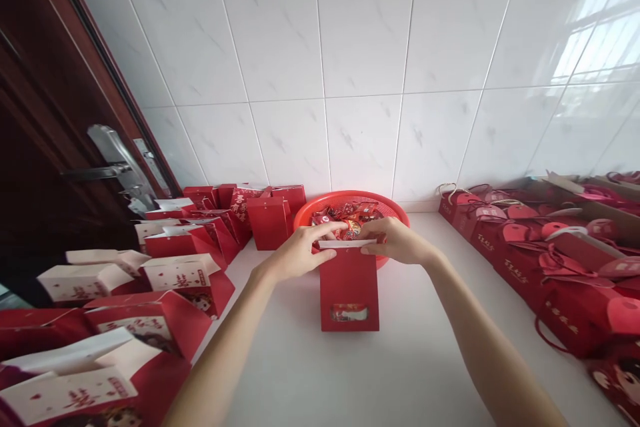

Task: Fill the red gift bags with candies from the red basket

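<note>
A red paper gift box (349, 290) stands upright in front of me, with a small clear window low on its front through which a wrapped item shows. My left hand (303, 250) pinches the left end of its top edge between thumb and fingers. At the right end of that same edge, my right hand (395, 240) grips with thumb in front and curled fingers behind. A white strip of the box's inside shows between the hands. Just behind it sits a red plastic basket (345, 197) holding wrapped sweets (356, 230), partly hidden by my hands.
Several red and white gift boxes (183, 273) crowd the left side, many with raised flaps. More red boxes (273, 220) stand by the wall. Rows of red boxes with handles and bows (520, 267) fill the right. A tiled wall (360, 133) rises behind; a dark door (45, 113) is at left.
</note>
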A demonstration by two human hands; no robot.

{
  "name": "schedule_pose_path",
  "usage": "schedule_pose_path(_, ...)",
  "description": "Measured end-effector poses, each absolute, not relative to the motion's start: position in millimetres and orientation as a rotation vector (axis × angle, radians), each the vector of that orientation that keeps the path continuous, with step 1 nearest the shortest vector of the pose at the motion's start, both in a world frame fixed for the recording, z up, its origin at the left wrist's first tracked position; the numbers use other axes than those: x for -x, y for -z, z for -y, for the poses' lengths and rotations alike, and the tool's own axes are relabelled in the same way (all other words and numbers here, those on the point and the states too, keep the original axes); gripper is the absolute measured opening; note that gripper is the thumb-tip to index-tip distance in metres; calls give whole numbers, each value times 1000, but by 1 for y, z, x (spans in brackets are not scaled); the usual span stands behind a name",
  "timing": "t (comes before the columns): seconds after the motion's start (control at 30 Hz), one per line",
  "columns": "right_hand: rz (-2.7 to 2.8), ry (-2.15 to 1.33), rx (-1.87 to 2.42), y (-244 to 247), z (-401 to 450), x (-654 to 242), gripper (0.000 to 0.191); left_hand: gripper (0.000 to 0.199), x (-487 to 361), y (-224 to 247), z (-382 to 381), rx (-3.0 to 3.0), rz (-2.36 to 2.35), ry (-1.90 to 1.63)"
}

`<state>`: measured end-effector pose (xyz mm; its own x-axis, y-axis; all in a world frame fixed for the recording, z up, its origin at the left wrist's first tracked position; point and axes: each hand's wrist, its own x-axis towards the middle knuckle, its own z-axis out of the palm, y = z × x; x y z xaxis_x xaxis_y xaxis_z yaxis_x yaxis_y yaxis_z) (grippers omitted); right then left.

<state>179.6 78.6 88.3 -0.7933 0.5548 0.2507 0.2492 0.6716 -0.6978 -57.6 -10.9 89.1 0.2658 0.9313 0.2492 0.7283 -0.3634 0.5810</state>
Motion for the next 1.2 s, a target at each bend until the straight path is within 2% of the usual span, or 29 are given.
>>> schedule_pose_path(0.23,2176,-1057,455,-98,-75,-191,26,51,52,-89,6,-1983,-1332,-1258)
schedule_pose_path(0.4,2013,-1137,436,-102,-70,-192,36,54,42,-94,13,-1917,-1288,-1288)
schedule_pose_path(0.57,1950,-1205,402,-101,-68,-190,38,47,37,-96,17,-1889,-1317,-1383)
schedule_pose_path(0.8,2086,-1075,432,-107,-63,-193,46,30,36,-96,17,-1913,-1359,-1476)
schedule_pose_path(1.1,2181,-1141,489,-110,-64,-195,34,18,34,-94,17,-2021,-1392,-1491)
schedule_pose_path(1.2,2183,-1067,469,-111,-63,-195,31,13,33,-97,21,-2046,-1321,-1476)
